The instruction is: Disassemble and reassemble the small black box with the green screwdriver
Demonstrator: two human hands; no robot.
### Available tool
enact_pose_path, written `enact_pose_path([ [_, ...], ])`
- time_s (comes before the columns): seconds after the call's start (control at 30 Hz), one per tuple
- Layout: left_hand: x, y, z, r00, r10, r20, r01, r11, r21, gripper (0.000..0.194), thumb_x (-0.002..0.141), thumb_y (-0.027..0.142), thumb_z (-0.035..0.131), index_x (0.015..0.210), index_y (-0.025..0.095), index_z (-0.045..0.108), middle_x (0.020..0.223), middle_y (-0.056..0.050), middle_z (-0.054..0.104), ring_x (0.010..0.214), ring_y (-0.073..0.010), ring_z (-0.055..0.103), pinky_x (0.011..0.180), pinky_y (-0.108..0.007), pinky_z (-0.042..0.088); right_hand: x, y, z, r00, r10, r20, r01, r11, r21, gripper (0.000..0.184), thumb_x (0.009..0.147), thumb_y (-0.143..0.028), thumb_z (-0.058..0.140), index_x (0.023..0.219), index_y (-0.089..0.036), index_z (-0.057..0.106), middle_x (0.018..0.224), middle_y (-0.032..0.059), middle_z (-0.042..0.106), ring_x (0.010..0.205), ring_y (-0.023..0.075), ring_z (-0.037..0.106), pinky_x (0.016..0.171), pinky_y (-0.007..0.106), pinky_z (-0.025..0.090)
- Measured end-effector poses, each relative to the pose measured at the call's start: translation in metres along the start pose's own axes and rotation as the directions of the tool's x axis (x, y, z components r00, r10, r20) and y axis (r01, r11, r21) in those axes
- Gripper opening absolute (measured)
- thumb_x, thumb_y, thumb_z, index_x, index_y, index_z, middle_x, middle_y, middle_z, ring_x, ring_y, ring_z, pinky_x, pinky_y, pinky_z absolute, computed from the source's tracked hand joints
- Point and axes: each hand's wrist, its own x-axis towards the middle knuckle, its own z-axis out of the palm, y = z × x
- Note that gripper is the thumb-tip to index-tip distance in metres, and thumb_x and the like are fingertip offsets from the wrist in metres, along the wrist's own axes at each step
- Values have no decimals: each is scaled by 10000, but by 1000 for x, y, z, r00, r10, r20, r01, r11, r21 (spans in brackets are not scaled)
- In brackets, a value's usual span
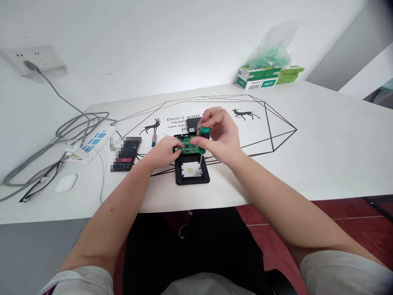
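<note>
My right hand (221, 137) grips a screwdriver (204, 141) with a green and black handle. Its shaft points down to the right edge of a silver plate (187, 172) with a yellowish square, which sits in a black casing half (193, 181). Just behind that half is a green circuit board (190, 148) in a black frame. Thumb and fingers of my left hand (167, 150) hold the board at its left edge. Partly hidden behind my right hand, a black cover (192, 125) with a small label lies flat.
A second screwdriver (154, 140) and a phone (127, 153) lie to the left. Farther left are a power strip (95, 143) with cables, glasses (41, 182) and a white case (66, 183). Green and white boxes (259, 73) under a plastic bag (273, 49) stand against the wall.
</note>
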Motion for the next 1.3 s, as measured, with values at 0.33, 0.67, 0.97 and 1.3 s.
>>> enact_pose_path([
  [0.33,-2,13,3,990,104,-90,-106,994,-18,179,978,198,564,1032,222,733,1037,-75,765,1080,-279,674,994,-467,565,-1,-5,-8,978,-167,126,177,982,-68,159,1035,-406,706,1088,-273,773,1140,68,836,1008,237,820,826,422,689],
  [0.67,-6,50,18,965,195,175,-202,979,19,371,899,426,790,1189,197,749,1063,-97,705,988,-284,705,883,-421,609,12,-7,-16,979,54,199,-62,997,35,274,840,-352,925,977,-267,704,865,-29,641,773,131,598,676,291,536],
  [0.97,-6,51,18,967,180,178,-186,982,18,293,898,380,792,1133,211,743,1139,-109,725,1102,-324,693,946,-460,611,-1,-17,-11,960,111,256,-157,973,169,195,1049,-420,674,1118,-241,705,1353,126,752,1016,219,824,829,426,715],
  [1.3,-11,53,17,979,84,185,-97,993,64,316,877,413,823,1099,197,758,1069,-111,701,979,-309,704,890,-462,610,9,-3,-11,988,35,148,-52,993,108,285,850,-267,889,893,-262,608,863,-38,581,796,136,585,722,309,560],
])
